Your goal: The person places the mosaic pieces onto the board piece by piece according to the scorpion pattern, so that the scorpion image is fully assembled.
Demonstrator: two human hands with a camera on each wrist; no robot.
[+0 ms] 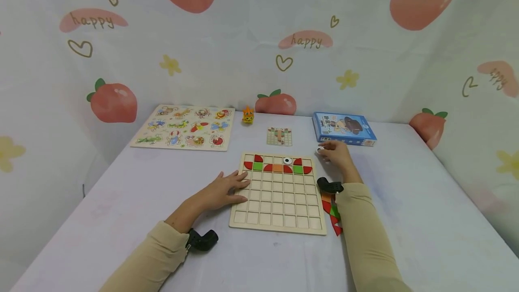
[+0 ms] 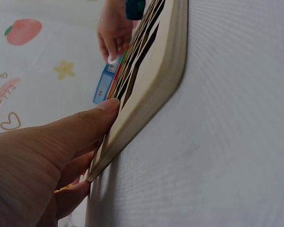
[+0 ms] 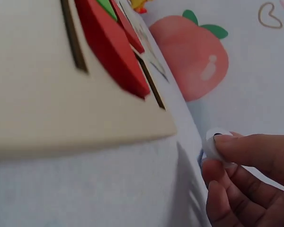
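A wooden grid board [image 1: 277, 207] lies flat on the table in the head view. My left hand [image 1: 219, 191] rests at its left edge, fingers spread and touching the rim. Red rounded pieces, two green squares [image 1: 257, 166] and an orange square [image 1: 277, 167] fill cells in its top two rows. One white eye piece [image 1: 287, 161] with a black dot sits in the top row. Beyond the board's upper right corner, my right hand [image 1: 338, 154] pinches another white round eye piece [image 3: 211, 144] between thumb and fingers, partly covered by the thumb.
Loose red, orange and green pieces [image 1: 326, 205] lie right of the board, partly under the right forearm. Behind stand a small pattern card [image 1: 279, 136], a blue box [image 1: 344, 129], an orange toy figure [image 1: 248, 115] and an insect puzzle board [image 1: 184, 128].
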